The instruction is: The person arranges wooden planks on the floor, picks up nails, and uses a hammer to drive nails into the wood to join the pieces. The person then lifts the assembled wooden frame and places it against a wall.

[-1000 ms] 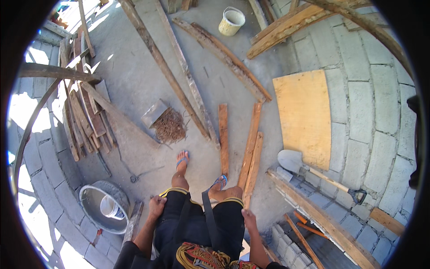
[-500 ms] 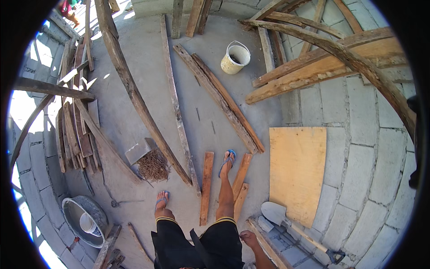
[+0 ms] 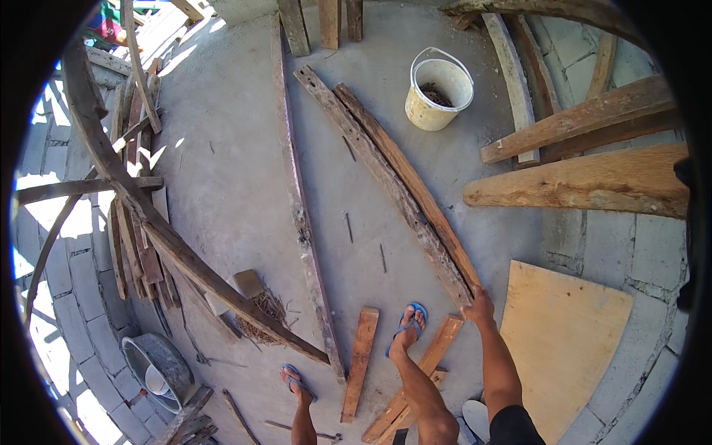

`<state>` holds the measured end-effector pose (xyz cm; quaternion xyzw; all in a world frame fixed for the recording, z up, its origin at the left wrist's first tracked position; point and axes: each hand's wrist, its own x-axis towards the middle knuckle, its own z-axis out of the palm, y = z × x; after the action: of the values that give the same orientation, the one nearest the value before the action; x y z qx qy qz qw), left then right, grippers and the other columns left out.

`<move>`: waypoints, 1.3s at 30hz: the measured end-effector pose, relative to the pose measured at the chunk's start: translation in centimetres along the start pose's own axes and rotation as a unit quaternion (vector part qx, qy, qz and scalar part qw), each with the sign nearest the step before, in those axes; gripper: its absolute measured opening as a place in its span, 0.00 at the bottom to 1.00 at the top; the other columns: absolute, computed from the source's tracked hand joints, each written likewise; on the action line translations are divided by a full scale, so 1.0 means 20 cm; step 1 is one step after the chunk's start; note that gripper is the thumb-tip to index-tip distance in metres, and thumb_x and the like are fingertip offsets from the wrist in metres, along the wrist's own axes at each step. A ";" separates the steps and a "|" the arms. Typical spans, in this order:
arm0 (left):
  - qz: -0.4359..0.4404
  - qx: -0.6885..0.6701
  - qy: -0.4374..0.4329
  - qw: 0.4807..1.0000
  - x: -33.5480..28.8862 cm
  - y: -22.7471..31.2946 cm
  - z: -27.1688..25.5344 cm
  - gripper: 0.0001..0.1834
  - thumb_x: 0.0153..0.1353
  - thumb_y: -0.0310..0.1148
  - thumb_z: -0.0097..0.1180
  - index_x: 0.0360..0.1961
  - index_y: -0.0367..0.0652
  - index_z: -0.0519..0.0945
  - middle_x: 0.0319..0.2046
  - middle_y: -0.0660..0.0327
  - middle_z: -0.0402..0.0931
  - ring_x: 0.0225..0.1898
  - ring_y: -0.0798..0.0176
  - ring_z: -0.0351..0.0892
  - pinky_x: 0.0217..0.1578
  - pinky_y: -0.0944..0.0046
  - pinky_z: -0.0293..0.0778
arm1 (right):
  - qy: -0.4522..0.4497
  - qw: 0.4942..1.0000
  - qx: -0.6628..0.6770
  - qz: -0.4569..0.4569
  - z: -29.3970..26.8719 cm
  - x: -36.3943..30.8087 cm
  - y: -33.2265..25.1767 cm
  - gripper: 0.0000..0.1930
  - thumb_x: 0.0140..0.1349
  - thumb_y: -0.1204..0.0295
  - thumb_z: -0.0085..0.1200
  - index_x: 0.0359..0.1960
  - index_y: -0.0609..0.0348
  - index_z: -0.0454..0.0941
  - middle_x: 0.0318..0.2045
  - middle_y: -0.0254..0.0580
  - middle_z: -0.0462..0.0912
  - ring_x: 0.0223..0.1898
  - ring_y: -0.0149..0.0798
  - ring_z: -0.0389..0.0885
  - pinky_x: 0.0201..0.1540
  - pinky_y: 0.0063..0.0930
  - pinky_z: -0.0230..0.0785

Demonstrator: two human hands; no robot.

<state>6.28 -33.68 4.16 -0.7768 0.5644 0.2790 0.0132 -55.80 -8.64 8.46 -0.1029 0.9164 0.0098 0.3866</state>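
Observation:
My right hand [image 3: 480,302] is closed at the near end of a long brown wooden plank [image 3: 415,189], its arm reaching up from the lower right. Pressed along that plank's left side lies a rougher, weathered timber [image 3: 389,180], whose near end is right by my fingers. Both lie slantwise on the concrete floor. My left hand is out of view. Shorter boards lie around my feet: one [image 3: 360,367] between them and others [image 3: 419,378] under my right leg.
A bucket [image 3: 426,115] holding scraps stands far right. Long timbers [image 3: 300,208] and a bent pole [image 3: 170,241] cross the left. Thick beams [image 3: 578,182] jut in from the right. A plywood sheet [image 3: 560,348] leans at the block wall. A grey tub [image 3: 159,371] sits lower left.
My right hand has gone from beside my shorts out to the near end of the planks and closed there. The view has come lower and nearer to the floor.

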 end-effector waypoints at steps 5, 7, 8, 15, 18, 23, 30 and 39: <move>-0.022 -0.008 -0.002 1.000 -0.02 -0.04 0.05 0.41 0.77 0.58 0.31 0.72 0.27 0.59 0.75 0.43 0.52 0.77 0.47 0.47 0.77 0.53 0.40 | 0.052 0.996 -0.074 0.025 0.23 0.21 -0.23 0.52 0.40 0.60 0.79 0.67 0.54 0.58 0.59 0.51 0.70 0.63 0.55 0.71 0.63 0.51 0.67; -0.006 -0.008 -0.007 1.000 -0.01 -0.01 0.07 0.44 0.76 0.60 0.32 0.73 0.27 0.55 0.77 0.41 0.46 0.78 0.47 0.42 0.77 0.53 0.38 | 0.096 0.990 -0.093 0.039 0.32 0.23 -0.28 0.51 0.38 0.60 0.80 0.64 0.53 0.59 0.58 0.49 0.70 0.63 0.54 0.69 0.63 0.51 0.65; -0.005 -0.006 0.001 1.000 -0.01 0.02 0.08 0.43 0.76 0.60 0.32 0.73 0.27 0.56 0.76 0.41 0.46 0.78 0.46 0.43 0.77 0.52 0.39 | 0.110 0.989 -0.089 0.047 0.34 0.24 -0.28 0.50 0.38 0.60 0.80 0.62 0.53 0.60 0.57 0.49 0.70 0.62 0.53 0.69 0.63 0.51 0.64; -0.041 -0.056 -0.010 0.998 -0.06 0.08 0.01 0.44 0.76 0.60 0.34 0.73 0.28 0.58 0.76 0.42 0.50 0.78 0.47 0.46 0.77 0.54 0.40 | 0.130 0.990 -0.045 -0.024 0.18 0.15 -0.20 0.43 0.34 0.62 0.78 0.54 0.55 0.65 0.51 0.51 0.72 0.59 0.54 0.70 0.60 0.51 0.64; -0.027 -0.035 0.025 0.999 -0.04 0.10 0.05 0.43 0.76 0.59 0.34 0.72 0.27 0.58 0.75 0.42 0.51 0.77 0.48 0.46 0.76 0.54 0.41 | 0.120 0.981 0.074 -0.133 -0.09 -0.11 -0.16 0.41 0.35 0.63 0.76 0.53 0.59 0.68 0.49 0.53 0.75 0.56 0.54 0.73 0.59 0.49 0.65; 0.037 0.002 0.043 0.998 -0.17 0.34 -0.21 0.38 0.76 0.55 0.39 0.65 0.25 0.68 0.65 0.40 0.69 0.68 0.47 0.66 0.71 0.52 0.57 | -0.305 0.824 0.465 -0.112 -0.66 -0.73 -0.28 0.40 0.44 0.61 0.70 0.59 0.67 0.70 0.52 0.54 0.78 0.55 0.52 0.78 0.57 0.42 0.69; -0.137 -0.107 -0.302 0.937 -0.86 0.24 -2.32 0.26 0.71 0.49 0.55 0.61 0.42 0.75 0.42 0.60 0.82 0.40 0.63 0.82 0.38 0.57 0.79 | -0.464 0.232 0.852 -0.065 -1.14 -1.77 -0.98 0.43 0.62 0.48 0.58 0.73 0.59 0.59 0.65 0.61 0.65 0.59 0.54 0.73 0.59 0.44 0.76; -0.029 -0.141 -0.362 0.921 -0.52 0.15 -2.56 0.24 0.71 0.48 0.55 0.58 0.39 0.78 0.44 0.58 0.83 0.43 0.63 0.82 0.39 0.62 0.79 | -0.402 0.016 0.909 -0.106 -1.65 -2.34 -2.00 0.35 0.70 0.49 0.47 0.66 0.67 0.63 0.54 0.64 0.67 0.50 0.54 0.75 0.53 0.47 0.77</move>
<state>22.87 -42.87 53.05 -0.6326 0.4527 0.6178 0.1152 -39.40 -42.45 67.26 0.2563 -0.1429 -0.8329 0.4693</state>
